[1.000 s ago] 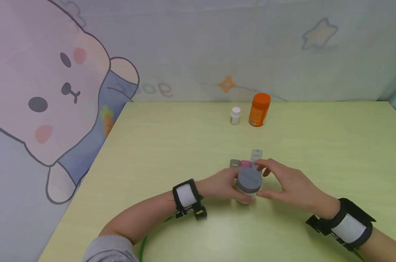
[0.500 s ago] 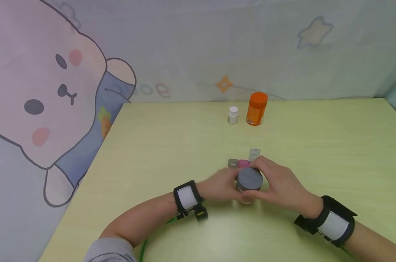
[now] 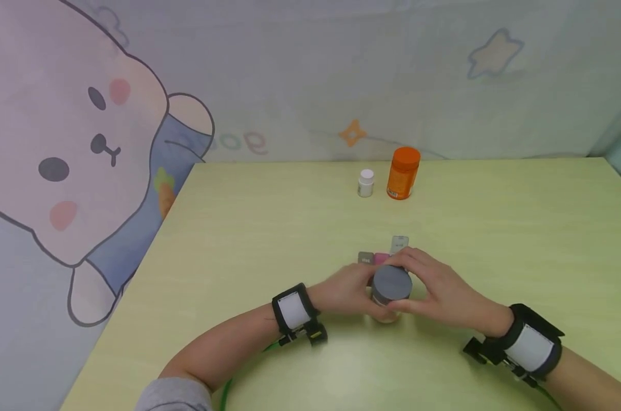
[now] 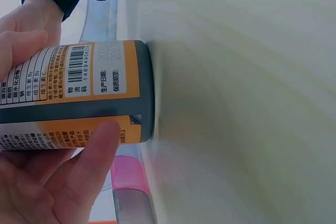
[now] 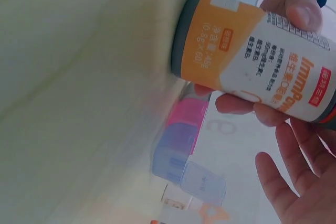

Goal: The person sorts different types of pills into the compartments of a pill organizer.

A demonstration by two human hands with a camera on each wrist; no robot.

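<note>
A vitamin bottle with a grey lid (image 3: 392, 282) and an orange-and-white label (image 5: 262, 59) stands upright on the table. My left hand (image 3: 347, 290) grips its body from the left, the fingers (image 5: 236, 104) wrapped round the label. From the right, my right hand (image 3: 439, 291) holds the lid between thumb and fingers. Just behind the bottle lies a pill organizer (image 5: 181, 137) with grey, pink and bluish clear compartments. The clear compartment's flap (image 3: 399, 244) is raised. The bottle and my hands hide part of the organizer in the head view.
Toward the back of the yellow table (image 3: 269, 211) stand a small white bottle (image 3: 365, 184) and a larger orange bottle (image 3: 403, 174). A cloth backdrop (image 3: 300, 74) with cartoon prints hangs behind the table. A green cable (image 3: 227, 391) trails from my left wrist band.
My right hand has moved left from beside the bottle and taken hold of the lid. Its grip on the lid has shifted a little. My left hand keeps gripping the body.
</note>
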